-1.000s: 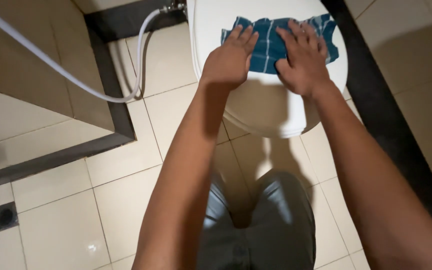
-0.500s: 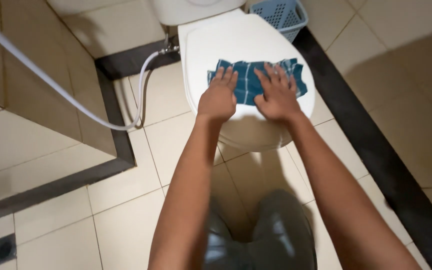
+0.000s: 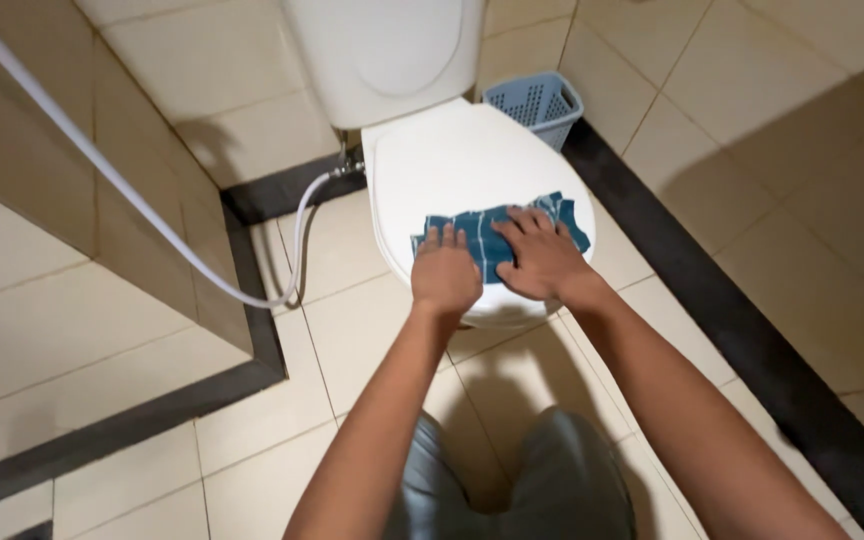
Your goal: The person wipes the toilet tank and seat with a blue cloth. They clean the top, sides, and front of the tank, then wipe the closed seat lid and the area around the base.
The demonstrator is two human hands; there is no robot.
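Head view: blue checked cloth (image 3: 492, 232) lies on closed white toilet lid (image 3: 457, 165), toward its 6 o'clock edge. Left hand (image 3: 445, 275) and right hand (image 3: 542, 260) press flat on cloth, fingers slightly spread, pinching nothing. Blue basket (image 3: 537, 102) at 1 o'clock; white hose (image 3: 142, 215) at 9 o'clock.

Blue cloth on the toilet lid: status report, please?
Left hand and right hand flat on blue checked cloth. Cloth spread on closed toilet lid. Nothing in the way.

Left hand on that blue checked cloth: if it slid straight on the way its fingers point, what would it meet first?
Likely the bare white plastic toilet lid beyond the blue checked cloth, then the white cistern; the left hand points up the lid.
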